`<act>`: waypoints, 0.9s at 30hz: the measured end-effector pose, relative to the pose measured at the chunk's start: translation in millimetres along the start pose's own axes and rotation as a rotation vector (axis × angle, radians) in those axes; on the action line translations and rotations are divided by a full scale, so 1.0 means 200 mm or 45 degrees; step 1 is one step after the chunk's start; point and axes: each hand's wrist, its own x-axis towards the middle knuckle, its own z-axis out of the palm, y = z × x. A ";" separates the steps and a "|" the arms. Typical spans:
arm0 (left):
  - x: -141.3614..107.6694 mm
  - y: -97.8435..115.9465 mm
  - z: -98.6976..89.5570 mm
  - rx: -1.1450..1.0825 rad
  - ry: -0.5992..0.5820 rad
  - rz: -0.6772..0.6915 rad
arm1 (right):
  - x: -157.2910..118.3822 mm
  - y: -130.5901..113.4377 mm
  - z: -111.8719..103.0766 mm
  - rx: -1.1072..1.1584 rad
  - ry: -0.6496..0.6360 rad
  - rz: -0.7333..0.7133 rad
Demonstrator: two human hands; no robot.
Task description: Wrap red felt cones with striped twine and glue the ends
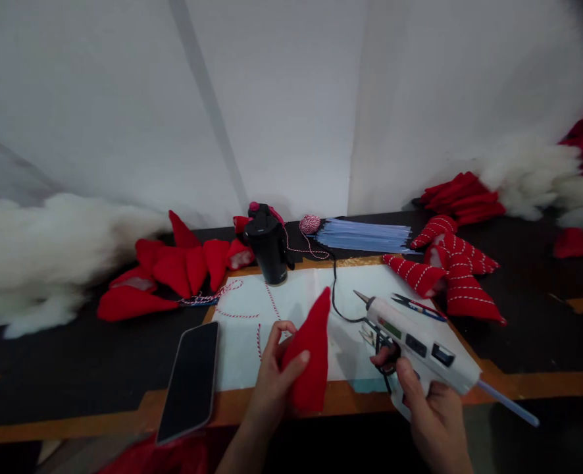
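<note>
My left hand [278, 365] is closed around a red cloth cone [314, 355], its tip pointing up. In my right hand [430, 408] is a white glue gun [414, 342], its nozzle aimed up and left toward the cone but apart from it. A translucent glue stick [511, 401] pokes out of the gun's back end. Under both hands lies a pale work sheet [242, 365], with short pieces of red-and-white twine [237, 315] on it. Blue-handled snips [420, 307] rest beyond the gun.
A phone [190, 382] lies at the front left edge. Behind the sheet stand a black tumbler [268, 247], a twine ball [310, 224] and a bundle of glue sticks [365, 236]. Plain red cones [173, 263] sit left, twine-wrapped cones [469, 286] right, near white stuffing [54, 250].
</note>
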 end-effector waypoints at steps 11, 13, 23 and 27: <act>-0.03 -0.01 -0.10 -0.810 -0.314 -0.110 | -0.04 -0.09 0.05 -0.005 -0.205 -0.199; -0.07 0.01 -0.07 -0.571 -0.150 0.020 | -0.04 -0.08 0.05 -0.067 -0.218 -0.250; -0.14 -0.01 0.02 0.470 0.349 0.561 | -0.10 -0.09 0.11 -0.015 -0.128 -0.036; -0.13 -0.02 0.02 0.531 0.403 0.592 | -0.07 -0.04 0.09 -0.050 -0.235 -0.176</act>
